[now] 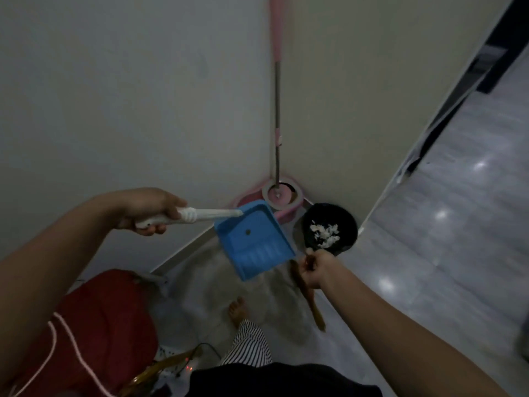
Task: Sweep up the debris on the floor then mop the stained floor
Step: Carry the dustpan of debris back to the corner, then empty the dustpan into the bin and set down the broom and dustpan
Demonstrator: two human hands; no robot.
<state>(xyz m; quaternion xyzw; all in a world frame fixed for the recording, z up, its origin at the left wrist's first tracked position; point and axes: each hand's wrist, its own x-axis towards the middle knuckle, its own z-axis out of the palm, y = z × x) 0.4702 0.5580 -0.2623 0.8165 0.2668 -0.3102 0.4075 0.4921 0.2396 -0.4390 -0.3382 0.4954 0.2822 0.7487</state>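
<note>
My left hand (pixel 148 210) grips the white handle of a blue dustpan (pixel 254 239), held in the air and tilted, with one small dark speck in its tray. My right hand (pixel 315 270) is closed on a brown broom (pixel 310 302) that slants down to the floor. Just beyond the dustpan sits a black bin (pixel 347 224) with white debris (pixel 325 232) inside. In the wall corner stands a pink mop bucket (pixel 282 196), and the mop's pole (pixel 277 110) rises from it against the wall.
A red bag (pixel 94 325) with a pink cord lies at the lower left, with cables and small items near it. My bare foot (pixel 239 310) and striped trouser leg are on the pale floor. Glossy grey floor (pixel 458 224) stretches to the right past a wall edge.
</note>
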